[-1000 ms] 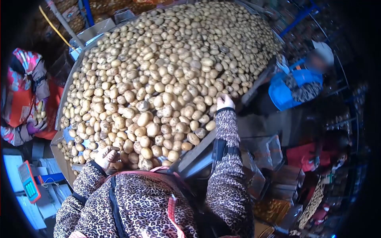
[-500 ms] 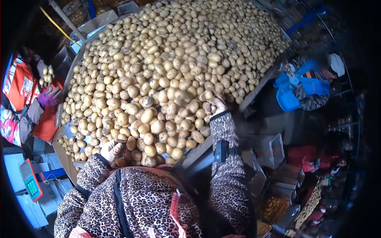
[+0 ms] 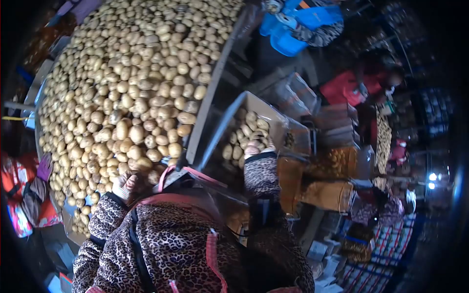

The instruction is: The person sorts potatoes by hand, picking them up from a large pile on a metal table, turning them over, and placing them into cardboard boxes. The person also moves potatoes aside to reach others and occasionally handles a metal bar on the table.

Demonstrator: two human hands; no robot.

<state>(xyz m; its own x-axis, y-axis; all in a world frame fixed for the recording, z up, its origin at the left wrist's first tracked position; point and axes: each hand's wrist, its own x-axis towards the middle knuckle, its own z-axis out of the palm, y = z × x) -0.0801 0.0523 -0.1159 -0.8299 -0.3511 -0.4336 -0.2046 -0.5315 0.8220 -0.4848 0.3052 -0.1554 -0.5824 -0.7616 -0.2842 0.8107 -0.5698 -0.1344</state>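
Observation:
Potatoes cover a large table whose wooden edge runs along its right side. At the near end of the pile, my left hand rests against the potatoes with its fingers curled; what it holds, if anything, cannot be made out. Beyond that edge stands a lined box partly filled with potatoes. Inside its near right part is my right hand, bent over potatoes, its fingertips partly hidden among them.
A person in orange is at the left edge of the table. Another in blue stands at the top right, and one in red works farther right. Orange-brown boxes stand right of the lined box.
The view has turned right. My right hand has moved from the potato pile into the lined box. My left hand stays at the near edge of the pile.

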